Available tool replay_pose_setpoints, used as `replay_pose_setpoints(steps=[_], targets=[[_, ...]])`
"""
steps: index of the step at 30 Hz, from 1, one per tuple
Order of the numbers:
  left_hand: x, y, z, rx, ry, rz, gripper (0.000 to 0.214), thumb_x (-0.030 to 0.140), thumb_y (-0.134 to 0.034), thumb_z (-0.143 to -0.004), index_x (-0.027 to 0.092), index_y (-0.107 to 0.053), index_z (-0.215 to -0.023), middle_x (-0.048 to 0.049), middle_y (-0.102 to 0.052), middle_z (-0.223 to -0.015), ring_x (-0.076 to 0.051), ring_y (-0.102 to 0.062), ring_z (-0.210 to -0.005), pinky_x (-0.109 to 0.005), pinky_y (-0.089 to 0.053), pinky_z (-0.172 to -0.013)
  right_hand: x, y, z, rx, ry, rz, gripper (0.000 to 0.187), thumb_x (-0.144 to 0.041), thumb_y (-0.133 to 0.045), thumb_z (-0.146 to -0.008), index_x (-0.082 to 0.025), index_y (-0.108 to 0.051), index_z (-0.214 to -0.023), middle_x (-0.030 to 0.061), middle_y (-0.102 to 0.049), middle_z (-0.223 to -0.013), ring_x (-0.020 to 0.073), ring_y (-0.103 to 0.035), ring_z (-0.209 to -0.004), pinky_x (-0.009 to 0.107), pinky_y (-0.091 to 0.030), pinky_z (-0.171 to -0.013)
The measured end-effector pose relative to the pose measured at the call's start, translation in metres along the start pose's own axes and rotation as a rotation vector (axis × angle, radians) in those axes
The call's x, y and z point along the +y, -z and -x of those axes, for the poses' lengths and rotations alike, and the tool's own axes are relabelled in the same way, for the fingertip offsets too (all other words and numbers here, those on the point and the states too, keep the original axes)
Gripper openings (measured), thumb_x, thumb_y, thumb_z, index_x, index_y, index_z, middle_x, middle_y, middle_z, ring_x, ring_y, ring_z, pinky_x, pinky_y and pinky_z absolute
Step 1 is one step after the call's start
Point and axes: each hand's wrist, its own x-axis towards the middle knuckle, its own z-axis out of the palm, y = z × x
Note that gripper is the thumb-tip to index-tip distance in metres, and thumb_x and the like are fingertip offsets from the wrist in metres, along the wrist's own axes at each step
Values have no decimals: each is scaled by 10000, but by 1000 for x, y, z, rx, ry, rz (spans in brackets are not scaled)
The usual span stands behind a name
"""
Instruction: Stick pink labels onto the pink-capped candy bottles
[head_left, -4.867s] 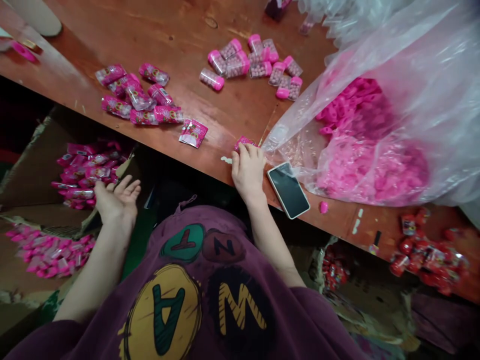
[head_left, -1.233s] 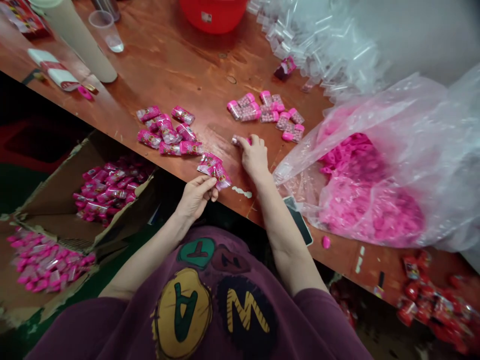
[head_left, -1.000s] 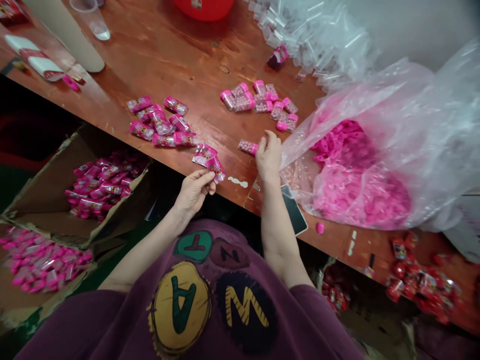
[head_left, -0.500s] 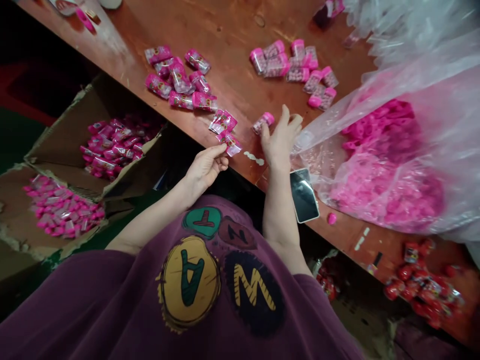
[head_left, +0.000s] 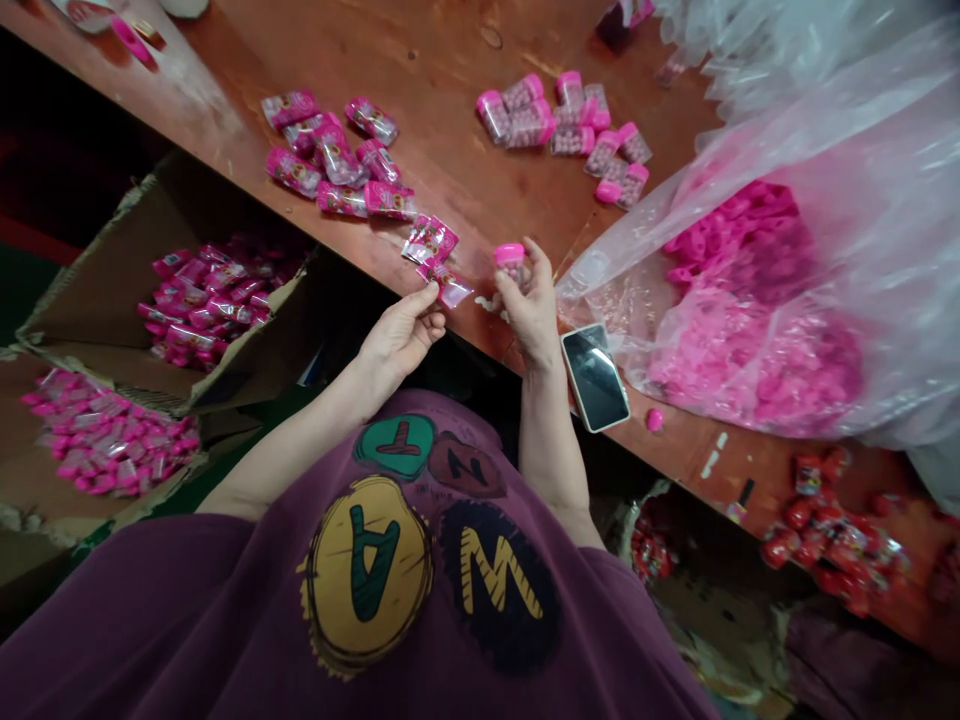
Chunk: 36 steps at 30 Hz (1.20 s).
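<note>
Between the thumb and fingers of my left hand (head_left: 405, 332) is a pink printed wrapper sleeve (head_left: 448, 288), held at the table's front edge. More flat pink sleeves (head_left: 430, 240) lie just beyond it. My right hand (head_left: 534, 310) grips a small clear candy jar (head_left: 510, 257) with a pink lid, upright and filled with pale pink balls. Several similar jars (head_left: 529, 122) lie in a loose group farther back. To the left sits a cluster of jars in pink printed wrappers (head_left: 337, 155).
A large clear bag of pink plastic pieces (head_left: 757, 360) and a phone (head_left: 596, 378) lie on the right. Cardboard boxes hold wrapped pink jars (head_left: 206, 305) and more pink-lidded jars (head_left: 116, 435) below at left. Red packed items (head_left: 840, 540) lie at the far right.
My right hand has closed on the single jar and tipped it upright, bringing it closer to the left hand. The left hand keeps its hold on the sleeve. The view has shifted slightly.
</note>
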Motion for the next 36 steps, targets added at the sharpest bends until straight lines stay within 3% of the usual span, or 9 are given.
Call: replay_pose_setpoints(steps=[4, 9, 13, 18, 24, 28, 31, 33, 36], targets=[[-9, -8, -3, -3, 64, 10, 213, 154, -748, -977, 147, -664, -781, 12, -677, -665, -53, -612, -486, -137, -460, -452, -17, 12, 57, -13, -169, -422, 687, -638, -716, -938, -336, -467, -1502, -20, -645, -926, 95, -524, -561, 265, -523, -536], [-20, -14, -3, -81, 91, -22, 190, 140, -668, -1026, 148, -696, -839, 14, -702, -704, -42, -626, -510, -124, -503, -504, -45, 0, 95, 25, -225, -583, 592, -607, -746, -940, -355, -517, -1423, -33, -614, -885, 94, -538, -626, 213, -477, -505], [-24, -15, -1, -141, 85, -88, 206, 177, -681, -1029, 152, -682, -825, 19, -691, -699, -40, -610, -502, -125, -490, -499, -43, -16, 103, 88, -215, -558, 601, -615, -728, -956, -380, -479, -1450, -35, -609, -884, 78, -537, -590, 204, -450, -480], [-26, -16, 2, -189, 92, -257, 274, 342, -788, -977, 160, -653, -822, 35, -642, -622, -46, -568, -457, -139, -447, -476, -34, -21, 108, 83, -253, -513, 670, -652, -713, -950, -368, -420, -1481, -34, -617, -873, 81, -505, -534, 218, -389, -434], [-31, -21, 10, -171, 132, -367, 316, 390, -888, -882, 155, -684, -830, 8, -660, -607, -42, -522, -396, -162, -341, -400, -29, -19, 115, 38, -276, -437, 765, -674, -668, -966, -376, -322, -1579, -33, -609, -850, 114, -507, -543, 267, -476, -485], [-33, -19, 11, -196, 144, -429, 272, 322, -914, -855, 140, -722, -787, -18, -684, -634, -18, -433, -350, -188, -234, -359, -29, -11, 119, -14, -216, -269, 745, -643, -604, -1009, -333, -308, -1617, 46, -685, -1031, 187, -682, -797, 351, -619, -705], [-32, -16, 11, -273, 167, -502, 257, 307, -887, -882, 126, -741, -773, -46, -722, -705, -2, -387, -347, -207, -194, -360, -31, -4, 119, -40, -156, -57, 737, -600, -598, -1020, -296, -327, -1634, 105, -695, -1185, 246, -716, -1000, 436, -637, -883], [-30, -16, 12, -299, 195, -526, 266, 324, -871, -899, 122, -747, -778, -50, -723, -714, 3, -366, -346, -213, -181, -367, -32, -2, 119, -41, -159, -49, 735, -607, -600, -1017, -310, -328, -1632, 100, -697, -1165, 244, -714, -973, 434, -641, -850], [-29, -18, 15, -280, 212, -516, 289, 354, -869, -903, 123, -740, -786, -35, -689, -665, -2, -373, -358, -207, -191, -381, -30, -5, 120, -41, -218, -270, 716, -657, -558, -1025, -359, -291, -1619, 39, -679, -999, 183, -649, -721, 349, -595, -627]])
